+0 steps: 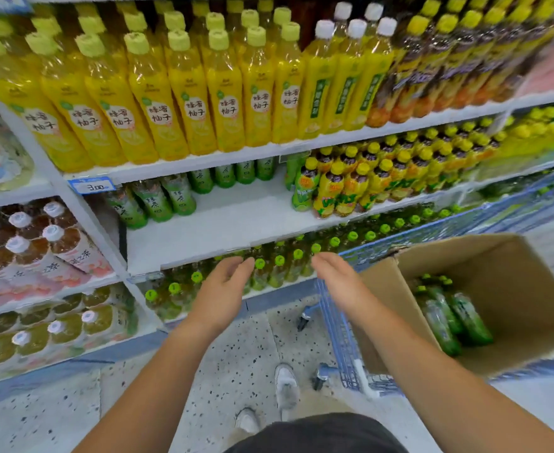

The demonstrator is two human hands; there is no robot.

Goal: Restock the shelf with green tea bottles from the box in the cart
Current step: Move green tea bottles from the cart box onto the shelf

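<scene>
Several green tea bottles [448, 315] lie inside an open cardboard box [514, 289] sitting in a blue wire cart [341, 335] at the right. On the white middle shelf [236, 230], more green tea bottles [158, 201] stand along the back and left, with a wide bare stretch in front. My left hand [223, 289] and my right hand [337, 276] hover empty, fingers apart, just below the shelf's front edge and left of the box.
Yellow honey-citron bottles [158, 103] fill the shelf above. Yellow-capped juice bottles [367, 181] stand on the right of the middle shelf. Green-capped bottles [269, 269] line the shelf below. White-capped tea bottles [34, 243] fill the left bay. Speckled floor and my shoes [285, 387] lie below.
</scene>
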